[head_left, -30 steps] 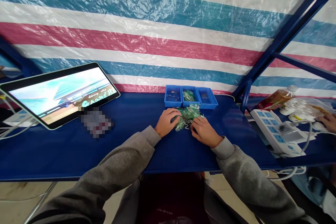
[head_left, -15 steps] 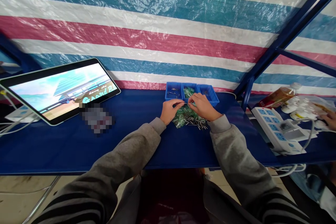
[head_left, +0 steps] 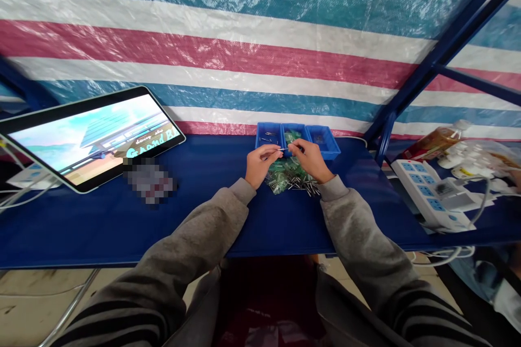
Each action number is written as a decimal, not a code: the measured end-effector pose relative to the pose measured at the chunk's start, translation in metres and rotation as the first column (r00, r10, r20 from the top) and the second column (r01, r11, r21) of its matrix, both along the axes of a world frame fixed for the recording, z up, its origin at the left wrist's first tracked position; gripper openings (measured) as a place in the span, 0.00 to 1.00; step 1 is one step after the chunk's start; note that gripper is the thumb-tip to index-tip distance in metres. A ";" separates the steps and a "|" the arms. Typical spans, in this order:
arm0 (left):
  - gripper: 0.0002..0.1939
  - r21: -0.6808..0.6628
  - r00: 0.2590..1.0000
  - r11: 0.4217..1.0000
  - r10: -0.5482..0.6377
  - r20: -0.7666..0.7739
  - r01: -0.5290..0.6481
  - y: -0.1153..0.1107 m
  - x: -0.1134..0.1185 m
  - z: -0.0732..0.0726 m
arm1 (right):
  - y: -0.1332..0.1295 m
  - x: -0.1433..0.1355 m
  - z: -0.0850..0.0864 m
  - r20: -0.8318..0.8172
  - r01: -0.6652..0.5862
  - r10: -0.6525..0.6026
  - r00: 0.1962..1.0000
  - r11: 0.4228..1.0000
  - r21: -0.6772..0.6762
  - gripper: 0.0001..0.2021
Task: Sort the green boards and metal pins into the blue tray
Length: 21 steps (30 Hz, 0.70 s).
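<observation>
In front of the blue bins, my left hand [head_left: 258,166] and my right hand [head_left: 311,160] meet, fingertips pinched. A thin metal pin [head_left: 284,149] spans the gap between them, its left end in the left fingers and its right end at the right fingers. Just below lies a pile of loose metal pins [head_left: 303,184] mixed with small green clear pieces [head_left: 279,180]. The left blue bin [head_left: 258,133] has several pins in it. Green pieces fill part of the middle bin [head_left: 293,126]; the right bin [head_left: 334,147] holds small dark bits that I cannot make out.
A tablet [head_left: 97,138] with a lit screen leans at the left, with a blurred patch before it. On the right are a white power strip [head_left: 427,190], a bottle [head_left: 433,141] and white containers [head_left: 464,160]. Blue frame bars [head_left: 407,92] slant before a striped sheet [head_left: 244,59].
The view has shifted slightly. Both hands still pinch the pin, and more of it shows between the fingertips. Another person's hand at the right edge has mostly left view.
</observation>
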<state>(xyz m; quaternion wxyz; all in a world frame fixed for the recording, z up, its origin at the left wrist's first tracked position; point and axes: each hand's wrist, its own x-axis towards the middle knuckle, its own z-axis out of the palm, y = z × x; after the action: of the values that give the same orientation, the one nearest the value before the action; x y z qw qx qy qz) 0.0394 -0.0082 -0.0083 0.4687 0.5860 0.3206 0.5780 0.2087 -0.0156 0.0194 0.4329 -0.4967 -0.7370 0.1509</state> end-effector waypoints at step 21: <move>0.15 -0.103 0.998 0.995 0.022 0.058 -0.016 -0.005 -0.001 -0.003 | -0.014 -0.006 -0.020 -0.005 -0.006 0.007 1.000 0.989 0.148 0.16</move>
<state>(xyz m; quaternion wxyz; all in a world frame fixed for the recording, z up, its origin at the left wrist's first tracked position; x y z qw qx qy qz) 0.0388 -0.0135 -0.0114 0.5018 0.5408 0.3414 0.5824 0.2029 -0.0296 -0.0010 0.4701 -0.4602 -0.7467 0.0986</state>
